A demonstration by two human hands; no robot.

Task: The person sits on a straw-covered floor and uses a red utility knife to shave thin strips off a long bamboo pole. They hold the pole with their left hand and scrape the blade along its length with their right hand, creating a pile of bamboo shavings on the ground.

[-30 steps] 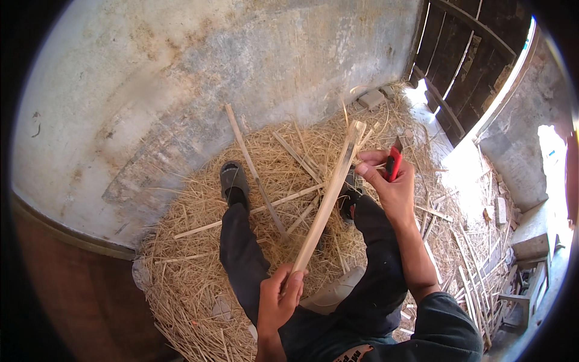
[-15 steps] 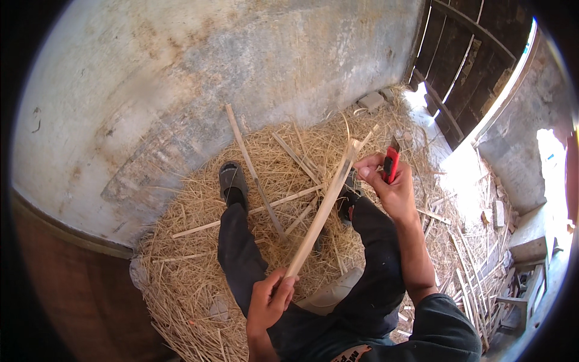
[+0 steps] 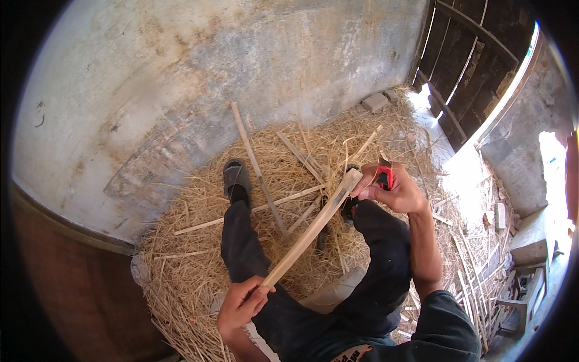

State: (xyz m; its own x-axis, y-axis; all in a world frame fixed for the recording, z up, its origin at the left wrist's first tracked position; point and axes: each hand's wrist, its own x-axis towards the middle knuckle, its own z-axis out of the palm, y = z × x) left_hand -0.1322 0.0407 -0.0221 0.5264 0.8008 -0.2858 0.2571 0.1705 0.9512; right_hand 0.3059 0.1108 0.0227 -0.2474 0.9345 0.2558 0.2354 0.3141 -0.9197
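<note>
My left hand (image 3: 242, 306) grips the near end of a long, pale bamboo strip (image 3: 309, 235). The strip slants up and away to the right between my knees, with a dark patch close to its far end. In my right hand (image 3: 403, 194) is a red utility knife (image 3: 385, 176), its blade pointing up and away from the strip. The thumb and fingertips of that hand are closed right beside the strip's far end. Whether they also pinch a thin sliver there, I cannot make out.
Shavings (image 3: 181, 283) cover the floor thickly. Loose strips (image 3: 256, 163) lie among them around my shoes (image 3: 236, 178). A stained wall (image 3: 259, 66) rises ahead. Bricks (image 3: 375, 102) sit at its foot, near a dark plank door (image 3: 464, 66). More strips (image 3: 467, 289) lie at right.
The strip has swung lower at its far end, and its near end has shifted left with my left hand. My right hand has moved down and tilted the knife leftward.
</note>
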